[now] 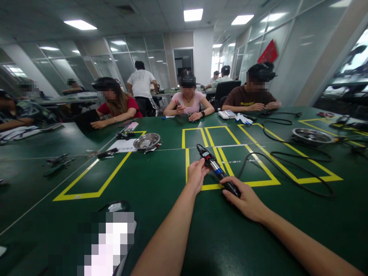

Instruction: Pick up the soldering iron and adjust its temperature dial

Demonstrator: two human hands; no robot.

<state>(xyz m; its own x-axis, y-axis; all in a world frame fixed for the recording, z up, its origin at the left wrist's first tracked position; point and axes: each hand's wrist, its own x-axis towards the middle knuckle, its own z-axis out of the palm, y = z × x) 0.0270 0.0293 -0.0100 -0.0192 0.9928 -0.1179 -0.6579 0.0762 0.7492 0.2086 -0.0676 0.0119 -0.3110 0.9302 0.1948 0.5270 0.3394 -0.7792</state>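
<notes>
Above the green table I hold a long slim device (218, 171), which looks like an opened electric screwdriver with a silver barrel, a blue band and a black end. My left hand (197, 175) pinches its far end, beside a small red and white part and a loop of black wire. My right hand (244, 197) is closed around the black near end, thumb below and fingers on top. The device slants from far left to near right. A black cord (290, 176) curves over the table to the right; where it joins the device is unclear.
Yellow tape (264, 183) marks rectangles on the green table (161, 180). Metal bowls stand at left (147, 141) and right (312, 136). Small dark parts (107, 153) and a paper (122, 145) lie left. Several people sit across, one holding a screwdriver (178, 103).
</notes>
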